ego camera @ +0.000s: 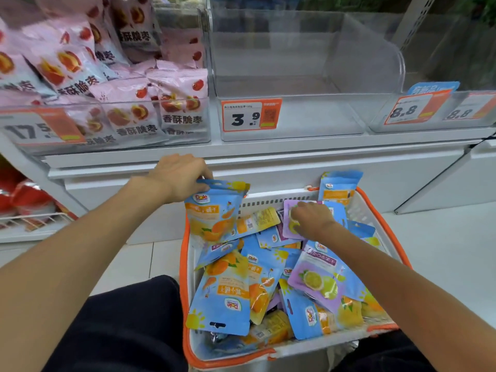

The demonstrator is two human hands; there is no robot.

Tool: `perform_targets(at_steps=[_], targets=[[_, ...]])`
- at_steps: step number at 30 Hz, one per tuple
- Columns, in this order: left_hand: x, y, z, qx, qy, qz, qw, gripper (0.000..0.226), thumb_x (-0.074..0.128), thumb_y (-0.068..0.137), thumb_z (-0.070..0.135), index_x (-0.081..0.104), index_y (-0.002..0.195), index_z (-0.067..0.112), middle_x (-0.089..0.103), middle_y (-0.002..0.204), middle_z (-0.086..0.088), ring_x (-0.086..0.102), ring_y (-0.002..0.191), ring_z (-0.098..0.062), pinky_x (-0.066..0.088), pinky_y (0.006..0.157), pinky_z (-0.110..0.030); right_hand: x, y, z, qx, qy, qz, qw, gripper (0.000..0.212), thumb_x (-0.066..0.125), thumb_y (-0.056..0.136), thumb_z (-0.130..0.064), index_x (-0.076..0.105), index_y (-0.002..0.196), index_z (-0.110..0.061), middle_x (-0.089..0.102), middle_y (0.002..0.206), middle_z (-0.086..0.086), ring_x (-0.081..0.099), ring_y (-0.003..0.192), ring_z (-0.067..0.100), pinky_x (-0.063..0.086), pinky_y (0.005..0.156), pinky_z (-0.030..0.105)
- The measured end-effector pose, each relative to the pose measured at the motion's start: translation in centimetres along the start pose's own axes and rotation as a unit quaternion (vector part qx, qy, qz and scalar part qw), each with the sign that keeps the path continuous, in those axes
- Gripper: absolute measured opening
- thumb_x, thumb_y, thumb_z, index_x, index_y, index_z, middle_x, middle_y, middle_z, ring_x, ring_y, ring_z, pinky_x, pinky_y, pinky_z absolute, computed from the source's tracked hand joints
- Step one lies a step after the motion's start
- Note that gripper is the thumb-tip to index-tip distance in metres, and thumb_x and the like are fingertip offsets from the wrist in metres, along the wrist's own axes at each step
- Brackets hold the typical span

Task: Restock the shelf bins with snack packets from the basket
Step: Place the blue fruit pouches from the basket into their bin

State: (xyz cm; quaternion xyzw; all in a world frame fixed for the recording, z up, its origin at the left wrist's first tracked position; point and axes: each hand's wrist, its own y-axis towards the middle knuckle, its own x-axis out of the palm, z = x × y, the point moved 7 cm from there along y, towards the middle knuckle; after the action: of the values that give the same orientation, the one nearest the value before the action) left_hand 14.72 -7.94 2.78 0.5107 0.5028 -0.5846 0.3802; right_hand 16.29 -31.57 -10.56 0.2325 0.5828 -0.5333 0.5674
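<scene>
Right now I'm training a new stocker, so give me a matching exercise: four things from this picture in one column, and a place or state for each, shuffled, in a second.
Things:
1. left hand
2. right hand
3. middle clear bin
4. pink jujube packets

Place or state:
A. bears the 3.9 price tag, no packets inside
B. fill the left bin
C. grips an upright blue Dole packet by its top
D. on a purple packet in the basket

Pairs: 1-C, 2-D, 3-A, 4-B

The single head-worn camera looks forward and steeply down, close over the basket (pixel 185 264) (wide-angle, edges bowed), with the shelf bins (pixel 290 124) facing it.
</scene>
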Motion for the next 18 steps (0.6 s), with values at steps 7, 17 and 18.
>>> perform_targets(at_steps=[7, 17, 18], targets=[[0.2, -0.1, -2.1, -0.047, -0.023, 0.038, 0.998, 0.030, 0.054, 0.094, 0.031, 0.062, 0.123, 0.031, 0.062, 0.120, -0.003, 0.053, 0.110, -0.027, 0.036, 0.077, -0.031, 0.4, 1.1, -11.5, -0.230, 0.081, 0.035, 0.969, 0.055, 0.063, 0.083, -0.019, 0.044, 0.134, -0.011, 0.048, 0.132, 0.008, 0.045, 0.120, 0.028, 0.039, 0.096, 0.038], [0.7, 0.1, -2.2, -0.045, -0.058, 0.017, 0.997, 0.029, 0.059, 0.090, 0.031, 0.065, 0.119, 0.029, 0.062, 0.119, -0.001, 0.055, 0.109, -0.024, 0.036, 0.075, -0.030, -1.4, 0.7, -9.8, -0.245, 0.063, -0.049, 0.966, 0.023, 0.062, 0.090, -0.020, 0.072, 0.111, -0.022, 0.069, 0.113, -0.003, 0.061, 0.106, 0.020, 0.046, 0.075, 0.028], [0.7, -0.1, -2.0, -0.043, -0.059, 0.012, 0.997, 0.029, 0.059, 0.090, 0.031, 0.065, 0.119, 0.028, 0.063, 0.118, -0.001, 0.055, 0.108, -0.024, 0.038, 0.075, -0.030, -1.4, 0.0, -8.5, -0.235, 0.051, -0.097, 0.966, 0.024, 0.063, 0.089, -0.017, 0.072, 0.111, -0.021, 0.070, 0.112, -0.001, 0.061, 0.104, 0.021, 0.043, 0.070, 0.027]])
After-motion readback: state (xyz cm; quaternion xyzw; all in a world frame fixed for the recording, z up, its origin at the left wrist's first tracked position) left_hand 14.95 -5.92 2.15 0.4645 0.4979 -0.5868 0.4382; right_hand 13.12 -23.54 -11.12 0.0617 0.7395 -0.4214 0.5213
